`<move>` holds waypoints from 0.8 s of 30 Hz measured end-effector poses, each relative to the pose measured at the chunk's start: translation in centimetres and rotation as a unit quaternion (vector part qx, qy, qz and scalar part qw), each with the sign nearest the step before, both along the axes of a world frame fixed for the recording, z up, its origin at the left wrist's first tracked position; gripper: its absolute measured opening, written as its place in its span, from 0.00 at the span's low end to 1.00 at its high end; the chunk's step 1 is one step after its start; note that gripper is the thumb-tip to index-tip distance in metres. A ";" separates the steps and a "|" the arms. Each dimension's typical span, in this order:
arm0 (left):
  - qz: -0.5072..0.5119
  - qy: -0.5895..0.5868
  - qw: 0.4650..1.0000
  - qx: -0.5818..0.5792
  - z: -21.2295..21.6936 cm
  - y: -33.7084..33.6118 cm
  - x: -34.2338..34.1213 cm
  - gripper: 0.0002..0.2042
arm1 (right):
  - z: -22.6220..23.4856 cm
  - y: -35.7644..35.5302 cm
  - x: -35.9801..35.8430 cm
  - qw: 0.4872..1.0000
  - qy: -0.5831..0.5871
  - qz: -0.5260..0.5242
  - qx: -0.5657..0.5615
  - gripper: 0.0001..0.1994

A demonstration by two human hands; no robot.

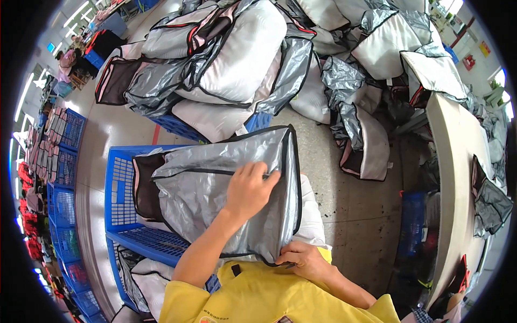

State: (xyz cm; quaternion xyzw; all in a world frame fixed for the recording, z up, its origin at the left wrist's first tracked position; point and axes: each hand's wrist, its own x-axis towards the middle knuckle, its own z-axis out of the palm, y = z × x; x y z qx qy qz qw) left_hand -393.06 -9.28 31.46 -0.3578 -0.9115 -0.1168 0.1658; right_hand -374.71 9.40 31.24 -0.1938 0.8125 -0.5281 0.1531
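Bag: silver bag [215,188] with black piping, lying over blue crate [121,177] at 9 o'clock
Left hand [249,188]: fingers curled, pressing its middle
Right hand [304,258]: pinching the lower corner at 6 o'clock
Risk: slick fabric may slip free and slide into the crate

A small yellow rectangular sign [484,49] hangs on the wall at the upper right of the frame, with a red boxlike wall unit [469,62] just below and left of it. At the far upper left, a small bright blue screen [51,47] glows.
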 end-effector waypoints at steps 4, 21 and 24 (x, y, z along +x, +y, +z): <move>-0.005 -0.028 0.991 0.129 -0.5 0.0 0.4 0.18 | -0.5 3.4 -0.7 0.986 -0.082 -0.027 -0.144 0.05; -0.022 -0.043 0.992 0.115 2.1 -0.1 3.8 0.14 | 1.5 1.7 -8.9 0.951 0.042 -0.299 0.070 0.18; -0.033 -0.047 0.993 0.103 2.3 -0.2 3.8 0.13 | 0.9 1.2 -8.4 0.947 0.039 -0.310 0.071 0.17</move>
